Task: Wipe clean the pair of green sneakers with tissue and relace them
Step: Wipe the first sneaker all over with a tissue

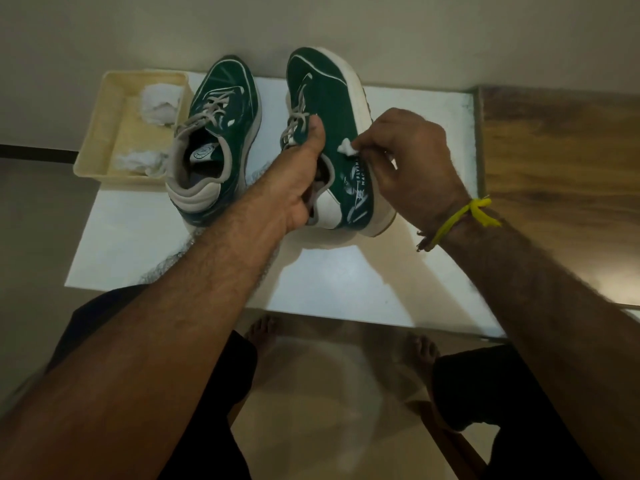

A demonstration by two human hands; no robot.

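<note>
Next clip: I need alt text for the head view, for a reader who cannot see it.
A person's right hand presses a small wad of tissue against the side of a green sneaker that the left hand grips at its opening. The other sneaker stands beside a cream tray holding crumpled tissues.

White table (346,289): left sneaker (211,140), cream tray (100,140).

The left hand (298,178) covers the collar opening of the right sneaker (329,133), with its fingers hidden inside. Most of the tissue (347,148) is buried under the right hand (408,157). The left sneaker (214,143) blocks a corner of the tray (104,133). Printed lettering on the held shoe is too small to read fully. Both forearms run off the bottom edge.
</note>
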